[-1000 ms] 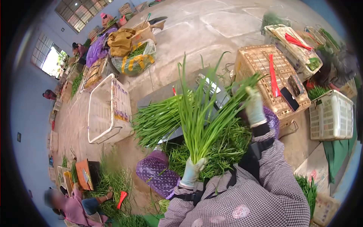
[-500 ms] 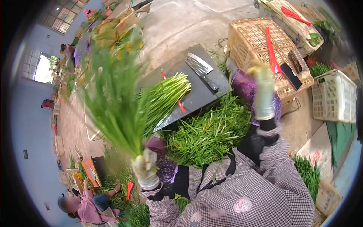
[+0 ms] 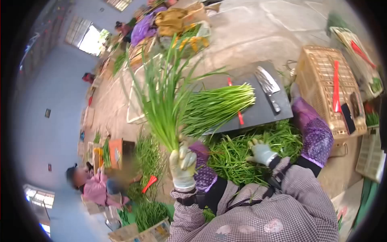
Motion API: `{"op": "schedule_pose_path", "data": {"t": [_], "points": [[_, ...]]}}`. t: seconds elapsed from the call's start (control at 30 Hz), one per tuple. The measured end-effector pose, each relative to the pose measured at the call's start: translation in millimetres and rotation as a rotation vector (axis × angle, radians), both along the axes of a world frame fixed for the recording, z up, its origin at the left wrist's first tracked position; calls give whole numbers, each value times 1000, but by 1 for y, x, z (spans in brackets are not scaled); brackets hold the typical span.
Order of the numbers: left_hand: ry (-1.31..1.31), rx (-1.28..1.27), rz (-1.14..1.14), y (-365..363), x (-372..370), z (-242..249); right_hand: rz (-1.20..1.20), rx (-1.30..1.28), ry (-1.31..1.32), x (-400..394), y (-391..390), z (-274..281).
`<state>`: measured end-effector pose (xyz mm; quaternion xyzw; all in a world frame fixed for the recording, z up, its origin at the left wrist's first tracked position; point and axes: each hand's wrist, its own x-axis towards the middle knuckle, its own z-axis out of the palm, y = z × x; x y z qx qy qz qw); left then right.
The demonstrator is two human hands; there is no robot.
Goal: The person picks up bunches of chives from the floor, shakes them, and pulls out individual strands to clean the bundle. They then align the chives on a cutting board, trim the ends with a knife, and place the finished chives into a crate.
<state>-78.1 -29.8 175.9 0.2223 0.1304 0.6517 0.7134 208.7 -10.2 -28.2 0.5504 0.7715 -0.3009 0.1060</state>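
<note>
My left hand [image 3: 184, 167], in a pale work glove, is closed round the base of a bunch of garlic chives [image 3: 164, 109], leaves fanning upward. My right hand [image 3: 262, 153], gloved too, is open with fingers apart at the pile of loose chive leaves [image 3: 229, 159] in front of my lap. A thick laid-out bundle of chives [image 3: 225, 103] rests on the dark board [image 3: 217, 82], its pale cut ends to the right. A red tie [image 3: 240, 117] shows from beneath that bundle. Right of the bundle lies a kitchen knife [image 3: 267, 88] with a black handle.
At the right, an upturned tan plastic crate [image 3: 322, 60] carries red ties [image 3: 336, 86] and a phone [image 3: 347, 118]. A white crate [image 3: 370, 155] stands nearer. At the left, a person in pink [image 3: 98, 189] sits among greens. Sacks and baskets [image 3: 183, 30] are at the back.
My right hand has come down from beside the tan crate to the loose leaves. My left hand still holds its chives, now less blurred. The camera has turned left.
</note>
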Motion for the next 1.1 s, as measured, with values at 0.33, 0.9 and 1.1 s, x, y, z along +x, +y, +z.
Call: {"op": "schedule_pose_path", "data": {"t": [0.33,0.9,1.1], "points": [[-109,-114,-98,1,38,-30,-112,223,971,-3,-14,135],[-461,-535,-383,-2,88,-153,-749,150,1208,91,-36,239],[-290,-470,-393,3,75,-153,-465,78,966,83,-27,58]]}}
